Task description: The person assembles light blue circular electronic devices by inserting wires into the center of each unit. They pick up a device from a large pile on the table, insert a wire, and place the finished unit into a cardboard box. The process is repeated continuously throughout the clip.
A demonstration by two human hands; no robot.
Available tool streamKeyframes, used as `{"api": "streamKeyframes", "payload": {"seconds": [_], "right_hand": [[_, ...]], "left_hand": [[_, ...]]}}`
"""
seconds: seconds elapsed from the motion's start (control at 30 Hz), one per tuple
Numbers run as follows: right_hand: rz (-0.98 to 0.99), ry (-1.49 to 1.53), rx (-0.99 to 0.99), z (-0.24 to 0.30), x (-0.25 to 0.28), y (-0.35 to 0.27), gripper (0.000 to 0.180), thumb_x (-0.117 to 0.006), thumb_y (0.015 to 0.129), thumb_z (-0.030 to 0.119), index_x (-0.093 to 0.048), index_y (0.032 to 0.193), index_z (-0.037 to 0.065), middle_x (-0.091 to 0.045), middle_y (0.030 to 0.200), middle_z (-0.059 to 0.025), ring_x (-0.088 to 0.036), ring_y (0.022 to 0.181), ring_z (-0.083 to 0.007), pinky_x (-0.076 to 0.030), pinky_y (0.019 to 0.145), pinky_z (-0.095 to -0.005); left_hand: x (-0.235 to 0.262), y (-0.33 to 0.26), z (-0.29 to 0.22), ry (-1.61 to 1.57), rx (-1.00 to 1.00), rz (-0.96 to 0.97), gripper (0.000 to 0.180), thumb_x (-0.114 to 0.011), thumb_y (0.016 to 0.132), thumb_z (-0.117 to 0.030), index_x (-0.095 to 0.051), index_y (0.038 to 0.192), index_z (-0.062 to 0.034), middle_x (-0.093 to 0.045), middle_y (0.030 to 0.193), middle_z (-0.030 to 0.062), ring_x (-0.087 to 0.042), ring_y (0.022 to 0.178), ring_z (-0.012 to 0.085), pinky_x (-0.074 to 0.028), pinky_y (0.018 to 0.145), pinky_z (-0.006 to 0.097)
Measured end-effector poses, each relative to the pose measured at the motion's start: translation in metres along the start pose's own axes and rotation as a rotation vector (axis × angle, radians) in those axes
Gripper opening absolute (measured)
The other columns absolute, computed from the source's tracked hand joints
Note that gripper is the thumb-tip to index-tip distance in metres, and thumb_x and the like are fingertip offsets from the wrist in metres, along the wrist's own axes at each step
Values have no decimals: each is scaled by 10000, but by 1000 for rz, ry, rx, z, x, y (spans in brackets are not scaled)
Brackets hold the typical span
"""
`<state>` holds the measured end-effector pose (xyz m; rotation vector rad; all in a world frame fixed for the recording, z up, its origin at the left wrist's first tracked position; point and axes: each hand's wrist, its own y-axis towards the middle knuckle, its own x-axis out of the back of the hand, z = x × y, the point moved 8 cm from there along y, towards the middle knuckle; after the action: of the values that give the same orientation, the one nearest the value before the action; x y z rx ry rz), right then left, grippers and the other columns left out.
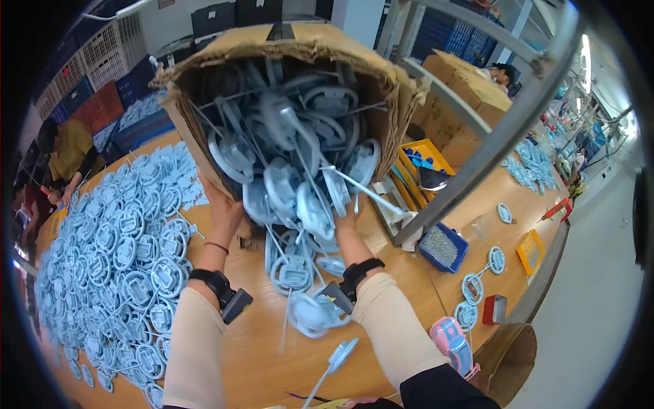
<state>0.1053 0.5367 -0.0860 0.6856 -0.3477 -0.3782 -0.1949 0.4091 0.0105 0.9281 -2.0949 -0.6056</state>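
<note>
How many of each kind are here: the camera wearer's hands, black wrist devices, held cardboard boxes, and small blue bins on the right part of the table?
Left hand and right hand: 2
Black wrist devices: 2
Held cardboard box: 1
Small blue bin: 1
Total: 6

Tilted cardboard box (327, 37), blue plastic parts (281, 183) spilling

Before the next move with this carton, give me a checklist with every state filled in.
1. Left hand against the brown carton, lower left: ok.
2. Right hand grip: cannot tell; its fingers are largely hidden.
3. Carton mouth unobstructed: not ok; blue ring-shaped parts fill much of it.
4. Table beneath the mouth clear: not ok; more such parts are there, some blurred.
5. Blue tray upright: ok; it holds small grey pieces.
</note>
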Motion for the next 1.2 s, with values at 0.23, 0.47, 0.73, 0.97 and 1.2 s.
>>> {"api": "streamKeyframes", "payload": {"seconds": [0.23,0.47,0.73,0.97,1.2], "right_hand": [[250,40,-135,6,-27,65,553,-532,859,264,-349,1319,19,-489,1220,-262,-482,1130,-380,-392,939,-420],[638,-84,-399,-44,-25,57,633,-543,839,356,-325,1334,28,-523,1164,-296,-505,1095,-425,-403,919,-435],[983,-529,-350,-17,40,-12,547,-562,802,291,-443,1260,16,-593,1051,-283,-581,959,-434,-471,824,-447],[1370,-784,-102,-8,62,-61,321,-553,798,173,-599,1058,-9,-607,1027,-261,-592,938,-416,-485,806,-442],[1391,-587,183,115,149,-106,246,-537,809,180,-605,983,21,-636,936,-199,-608,873,-368,-470,740,-472]], "left_hand": [[-13,17,105,-117,326,407,608,-680,775,-257,-424,1264,-3,-608,1110,135,-570,1027,259,-446,877,352],[12,-53,137,-278,550,367,474,-638,829,-163,-478,1260,-48,-627,1020,102,-585,789,132,-479,711,272],[35,-171,79,-275,725,446,587,-495,919,-394,-336,1395,-90,-555,1168,189,-564,960,189,-457,822,311],[55,-225,-22,-183,482,590,635,-493,909,-407,-341,1363,11,-462,1283,243,-518,1126,308,-391,959,353],[86,-277,-38,-4,297,641,649,-597,843,-350,-373,1328,19,-422,1311,235,-415,1216,355,-349,1005,390]]}}
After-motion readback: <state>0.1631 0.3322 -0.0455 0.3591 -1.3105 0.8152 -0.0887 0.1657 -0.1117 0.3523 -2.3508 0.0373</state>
